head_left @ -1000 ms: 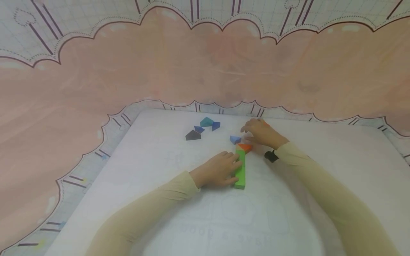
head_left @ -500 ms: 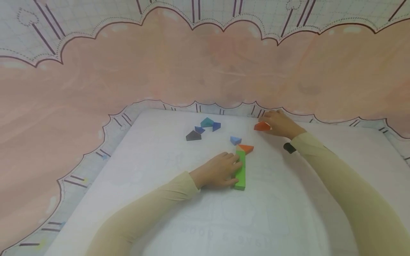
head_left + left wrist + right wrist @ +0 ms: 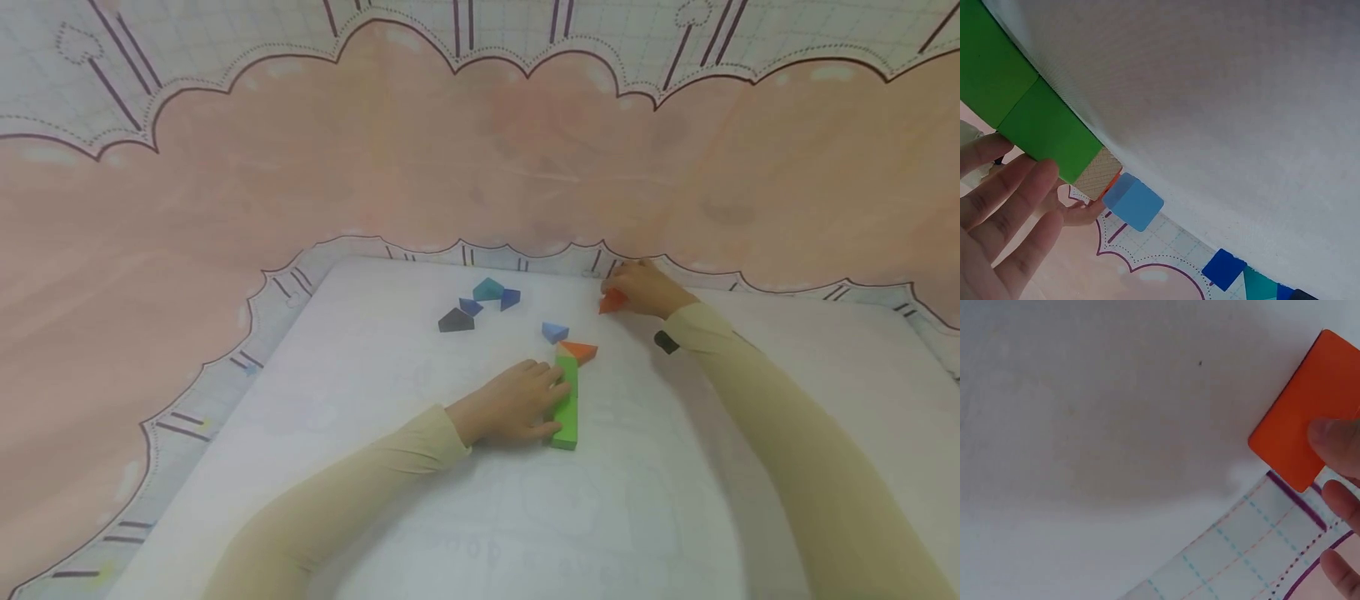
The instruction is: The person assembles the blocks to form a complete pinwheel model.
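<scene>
My left hand (image 3: 512, 402) lies with its fingertips against two green blocks (image 3: 567, 421) set end to end. The left wrist view shows its fingers fairly straight beside the green blocks (image 3: 1050, 128). At their far end sits an orange triangular block (image 3: 582, 352) with a bare wood face (image 3: 1097, 176). A light blue block (image 3: 555, 332) is just beyond that. Near the back edge, my right hand (image 3: 647, 289) pinches another orange block (image 3: 612, 301). Up close in the right wrist view, the thumb (image 3: 1335, 440) presses on this orange block's (image 3: 1294, 419) flat face.
Toward the back left lie a teal block (image 3: 488, 289), two dark blue blocks (image 3: 510, 298) and a dark grey block (image 3: 456, 320). They sit on a white table (image 3: 360, 367). A patterned pink cloth (image 3: 450, 167) rises behind its back edge.
My right hand has moved right and back, away from the light blue block, holding the orange block, which has since turned in its fingers. The left hand stays by the green blocks.
</scene>
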Tool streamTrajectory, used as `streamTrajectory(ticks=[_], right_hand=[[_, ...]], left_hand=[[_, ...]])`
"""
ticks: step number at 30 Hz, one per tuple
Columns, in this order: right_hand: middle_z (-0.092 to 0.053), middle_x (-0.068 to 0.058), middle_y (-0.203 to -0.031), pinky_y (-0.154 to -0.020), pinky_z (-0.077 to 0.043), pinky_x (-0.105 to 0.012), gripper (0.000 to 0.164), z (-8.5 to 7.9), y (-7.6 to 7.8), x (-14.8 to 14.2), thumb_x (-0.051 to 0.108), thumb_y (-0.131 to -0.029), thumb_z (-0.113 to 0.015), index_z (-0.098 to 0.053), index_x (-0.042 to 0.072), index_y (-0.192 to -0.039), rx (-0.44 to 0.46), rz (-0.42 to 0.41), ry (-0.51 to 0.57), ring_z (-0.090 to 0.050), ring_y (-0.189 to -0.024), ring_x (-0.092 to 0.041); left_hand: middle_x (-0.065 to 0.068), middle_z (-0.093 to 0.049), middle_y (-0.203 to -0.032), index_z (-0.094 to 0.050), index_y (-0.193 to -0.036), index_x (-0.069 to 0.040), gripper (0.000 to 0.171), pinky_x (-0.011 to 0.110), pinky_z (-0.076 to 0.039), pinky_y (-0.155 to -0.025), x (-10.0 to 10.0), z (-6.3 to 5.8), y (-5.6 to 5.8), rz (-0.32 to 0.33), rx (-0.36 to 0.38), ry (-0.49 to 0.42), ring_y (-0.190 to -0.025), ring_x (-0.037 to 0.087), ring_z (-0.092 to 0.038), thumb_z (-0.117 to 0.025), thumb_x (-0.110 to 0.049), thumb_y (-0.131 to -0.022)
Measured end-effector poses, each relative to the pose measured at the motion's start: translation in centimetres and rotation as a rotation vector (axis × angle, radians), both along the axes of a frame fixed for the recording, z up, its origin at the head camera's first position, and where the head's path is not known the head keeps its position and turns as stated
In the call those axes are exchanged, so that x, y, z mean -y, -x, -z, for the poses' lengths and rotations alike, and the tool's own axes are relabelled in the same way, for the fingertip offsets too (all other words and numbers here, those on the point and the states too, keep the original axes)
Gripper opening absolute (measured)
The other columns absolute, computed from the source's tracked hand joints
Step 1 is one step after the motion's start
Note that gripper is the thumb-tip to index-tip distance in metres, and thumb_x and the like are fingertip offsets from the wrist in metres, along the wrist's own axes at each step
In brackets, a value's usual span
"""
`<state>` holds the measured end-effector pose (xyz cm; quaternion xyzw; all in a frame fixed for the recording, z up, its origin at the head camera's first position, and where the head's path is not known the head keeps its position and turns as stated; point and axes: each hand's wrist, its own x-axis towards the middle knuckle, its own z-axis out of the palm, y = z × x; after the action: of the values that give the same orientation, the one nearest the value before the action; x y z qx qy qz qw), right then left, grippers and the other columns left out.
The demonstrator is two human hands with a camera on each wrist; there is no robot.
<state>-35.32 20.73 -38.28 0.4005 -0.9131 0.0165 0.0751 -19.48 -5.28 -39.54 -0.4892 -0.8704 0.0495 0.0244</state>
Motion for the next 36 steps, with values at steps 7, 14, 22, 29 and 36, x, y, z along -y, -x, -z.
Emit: streamTrajectory(ticks=[7,14,22,29,36], right_hand=[[-0.069,-0.014,-0.101,-0.087,-0.041,-0.053,0.029,0.4,0.0,0.9,-0.011,-0.078,-0.059,-0.07,0.009,-0.096,0.0,-0.047,-0.015,-0.06,-0.101,-0.036],[-0.066,-0.018,-0.112,-0.094,-0.04,-0.057,0.03,-0.1,-1.1,0.8,-0.002,-0.08,-0.064,-0.067,0.007,-0.108,-0.005,0.081,-0.05,-0.056,-0.11,-0.037],[-0.067,-0.016,-0.1,-0.092,-0.039,-0.058,0.029,0.4,-1.8,0.5,0.029,-0.085,-0.064,-0.065,0.008,-0.105,-0.095,0.149,-0.107,-0.057,-0.097,-0.035],[-0.068,-0.016,-0.1,-0.09,-0.04,-0.056,0.036,0.9,-1.8,0.8,0.038,-0.087,-0.06,-0.063,0.008,-0.106,-0.065,0.172,-0.131,-0.057,-0.095,-0.033],[-0.068,-0.012,-0.102,-0.088,-0.04,-0.053,0.03,0.7,-2.0,1.6,0.031,-0.087,-0.061,-0.064,0.01,-0.109,0.037,0.132,-0.077,-0.058,-0.097,-0.032]], left_hand=[[0.003,-0.053,-0.117,-0.051,-0.116,-0.015,0.039,0.031,-0.042,-0.097,0.0,0.0,0.0,0.0,0.003,0.0,-0.099,0.015,-0.05,-0.049,-0.046,-0.092],[0.002,-0.053,-0.117,-0.051,-0.116,-0.015,0.039,0.032,-0.042,-0.098,-0.1,0.0,0.1,-0.001,0.015,-0.001,-0.1,0.015,-0.051,-0.049,-0.046,-0.092],[0.004,-0.053,-0.121,-0.051,-0.118,-0.015,0.041,0.032,-0.042,-0.098,0.0,0.2,0.2,-0.005,0.017,0.001,-0.102,0.015,-0.051,-0.049,-0.047,-0.092],[0.003,-0.053,-0.12,-0.051,-0.118,-0.015,0.04,0.032,-0.042,-0.098,0.0,-0.1,0.1,-0.006,0.019,-0.006,-0.102,0.015,-0.051,-0.049,-0.046,-0.092],[0.007,-0.052,-0.129,-0.05,-0.122,-0.014,0.044,0.034,-0.04,-0.103,0.0,-0.2,0.0,-0.013,0.033,-0.003,-0.112,0.019,-0.053,-0.049,-0.046,-0.092]])
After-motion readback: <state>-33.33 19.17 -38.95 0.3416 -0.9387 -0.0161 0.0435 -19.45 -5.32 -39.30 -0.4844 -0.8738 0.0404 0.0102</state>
